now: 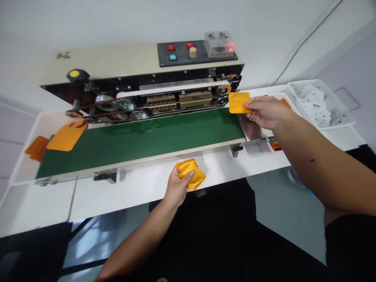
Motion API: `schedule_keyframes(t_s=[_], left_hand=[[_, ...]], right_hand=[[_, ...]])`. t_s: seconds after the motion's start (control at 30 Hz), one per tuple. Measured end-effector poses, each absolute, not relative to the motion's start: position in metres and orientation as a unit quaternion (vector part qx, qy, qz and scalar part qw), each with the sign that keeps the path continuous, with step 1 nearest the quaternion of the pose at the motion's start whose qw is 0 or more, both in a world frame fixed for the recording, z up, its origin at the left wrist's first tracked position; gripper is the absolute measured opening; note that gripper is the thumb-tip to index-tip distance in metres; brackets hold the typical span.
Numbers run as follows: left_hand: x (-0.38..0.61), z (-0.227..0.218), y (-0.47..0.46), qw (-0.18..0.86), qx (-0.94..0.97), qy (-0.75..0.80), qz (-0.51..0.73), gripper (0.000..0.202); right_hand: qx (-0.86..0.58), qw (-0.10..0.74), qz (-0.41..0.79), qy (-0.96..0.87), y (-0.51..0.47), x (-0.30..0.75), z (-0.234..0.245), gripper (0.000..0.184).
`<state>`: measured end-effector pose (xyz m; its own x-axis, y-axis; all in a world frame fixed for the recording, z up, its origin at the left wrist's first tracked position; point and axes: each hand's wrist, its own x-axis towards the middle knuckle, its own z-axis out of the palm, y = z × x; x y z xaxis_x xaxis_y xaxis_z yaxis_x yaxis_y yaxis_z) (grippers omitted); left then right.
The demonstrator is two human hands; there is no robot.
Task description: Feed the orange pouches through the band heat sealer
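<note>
Right hand (pixel 266 112) pinched on a single orange sachet (pixel 239 102) at the entry of the band sealer (pixel 182 98), just above the green conveyor belt (pixel 141 137) — left hand (pixel 176 187) closed around a small stack of sachets (pixel 190 173) on the white table (pixel 132 192). Two more sachets (pixel 67 136) already lying past the belt's far end — the stack left in hand.

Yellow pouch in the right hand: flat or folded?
Flat: the yellow pouch shows as one spread square with no fold visible, pinched at its edge by the right hand.
</note>
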<state>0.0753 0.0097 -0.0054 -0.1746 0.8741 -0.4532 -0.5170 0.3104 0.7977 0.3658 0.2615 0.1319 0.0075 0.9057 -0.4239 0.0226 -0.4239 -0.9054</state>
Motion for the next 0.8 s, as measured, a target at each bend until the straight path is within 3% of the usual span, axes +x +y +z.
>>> schedule_keyframes(t_s=[0.33,0.53,0.73,0.8], left_hand=[[0.074,-0.007,0.009,0.626,0.17,0.518,0.558,0.063],[0.072,-0.006,0.006,0.626,0.168,0.517,0.559,0.061],[0.073,-0.003,0.001,0.637,0.154,0.513,0.555,0.065],[0.077,-0.002,0.001,0.646,0.146,0.505,0.553,0.064]], right_hand=[[-0.597,0.36,0.598,-0.396,0.262,0.348,0.137,0.026],[-0.591,0.361,0.588,-0.418,0.256,0.341,0.142,0.015],[-0.587,0.388,0.506,-0.499,0.179,0.349,0.127,0.026],[-0.558,0.353,0.511,-0.551,0.135,0.345,0.115,0.027]])
